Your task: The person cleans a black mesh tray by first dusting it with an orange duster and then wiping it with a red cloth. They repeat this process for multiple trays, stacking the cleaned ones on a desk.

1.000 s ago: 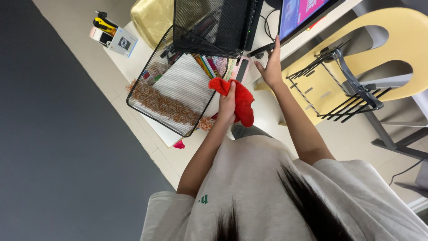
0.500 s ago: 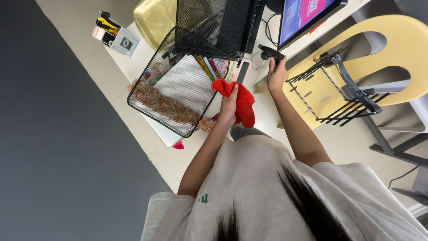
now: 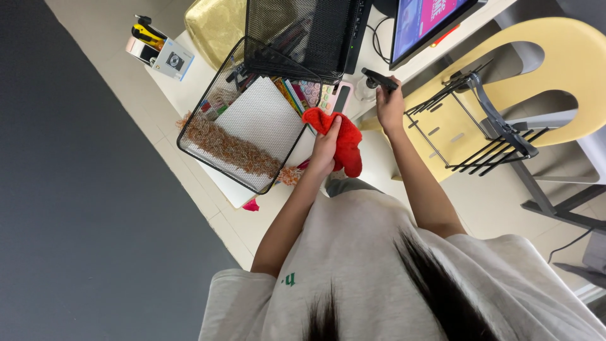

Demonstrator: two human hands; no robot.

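While the left hand point(image 3: 324, 151) clutches the red cloth point(image 3: 341, 140), the right hand point(image 3: 389, 104) grips a black spray trigger point(image 3: 377, 78) at one o'clock. Best aim it squarely at the cloth, I'd judge. Keep mist off the monitor point(image 3: 429, 22).

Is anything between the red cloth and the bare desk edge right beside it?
Nothing visible. The red cloth is gripped in the left hand at the edge of the desk, beside the wire mesh tray. The right hand holds a black spray trigger, off to the side.
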